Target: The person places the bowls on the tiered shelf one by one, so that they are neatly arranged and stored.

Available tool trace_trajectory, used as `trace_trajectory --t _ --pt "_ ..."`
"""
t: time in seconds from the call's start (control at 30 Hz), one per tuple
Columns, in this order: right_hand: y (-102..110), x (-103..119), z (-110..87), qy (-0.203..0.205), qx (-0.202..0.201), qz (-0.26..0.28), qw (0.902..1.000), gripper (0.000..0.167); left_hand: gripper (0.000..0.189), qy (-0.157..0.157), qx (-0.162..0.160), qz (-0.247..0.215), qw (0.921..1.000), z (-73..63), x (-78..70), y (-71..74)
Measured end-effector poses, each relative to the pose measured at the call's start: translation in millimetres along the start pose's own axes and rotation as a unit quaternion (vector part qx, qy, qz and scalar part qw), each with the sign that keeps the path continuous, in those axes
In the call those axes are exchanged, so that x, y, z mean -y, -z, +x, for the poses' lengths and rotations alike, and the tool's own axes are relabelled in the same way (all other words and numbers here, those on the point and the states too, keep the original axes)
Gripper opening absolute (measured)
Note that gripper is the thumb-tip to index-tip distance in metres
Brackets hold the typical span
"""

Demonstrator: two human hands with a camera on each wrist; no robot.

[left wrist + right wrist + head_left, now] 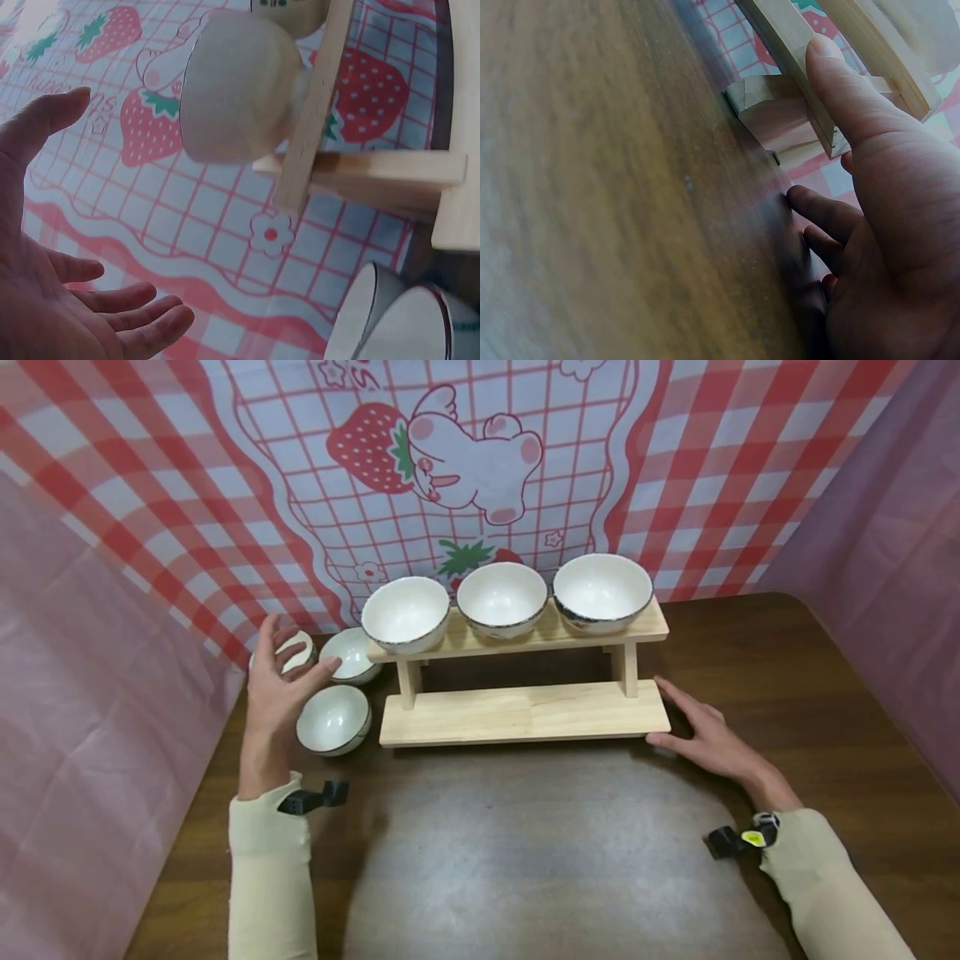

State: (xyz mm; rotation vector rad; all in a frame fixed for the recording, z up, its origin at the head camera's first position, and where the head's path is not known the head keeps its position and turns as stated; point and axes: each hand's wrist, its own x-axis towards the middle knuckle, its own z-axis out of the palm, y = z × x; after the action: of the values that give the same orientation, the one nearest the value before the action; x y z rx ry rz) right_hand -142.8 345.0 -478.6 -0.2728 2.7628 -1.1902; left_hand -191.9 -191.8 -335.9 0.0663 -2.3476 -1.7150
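The left hand (274, 695), grip spread and empty, hangs by three bowls (333, 720) grouped on the bench (487, 852), probably for easy reach; beside them, the stand (525, 714) carries three more bowls (501, 597) upright along its flat top; the right hand (708, 739), grip spread, touches the stand's lower right end, seemingly steadying it

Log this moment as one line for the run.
left hand: open, holding nothing, near table bowls | right hand: at right end of wooden stand | upper tier: three white bowls
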Motion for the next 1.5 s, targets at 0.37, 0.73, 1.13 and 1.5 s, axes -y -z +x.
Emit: trace_trajectory --t 0.37,0.73,1.13,1.5 --pt "0.0 -1.2 -0.2 -0.003 0.000 -0.002 1.0000 0.092 0.096 0.061 -0.020 0.014 0.9978 -7.8 21.7 16.3" --pt "0.9 -0.2 0.5 0.006 -0.002 0.001 1.0000 0.092 0.098 0.081 -0.010 0.027 0.9963 -11.8 47.3 27.9" --pt "-0.2 -2.7 -0.7 0.004 -0.001 -0.001 1.0000 0.092 0.104 0.112 0.034 0.065 0.9911 -10.8 74.2 34.6" --pt "-0.2 -1.1 0.4 0.000 0.002 0.001 1.0000 0.092 0.114 0.139 0.094 0.078 0.9828 -8.1 95.9 35.0"
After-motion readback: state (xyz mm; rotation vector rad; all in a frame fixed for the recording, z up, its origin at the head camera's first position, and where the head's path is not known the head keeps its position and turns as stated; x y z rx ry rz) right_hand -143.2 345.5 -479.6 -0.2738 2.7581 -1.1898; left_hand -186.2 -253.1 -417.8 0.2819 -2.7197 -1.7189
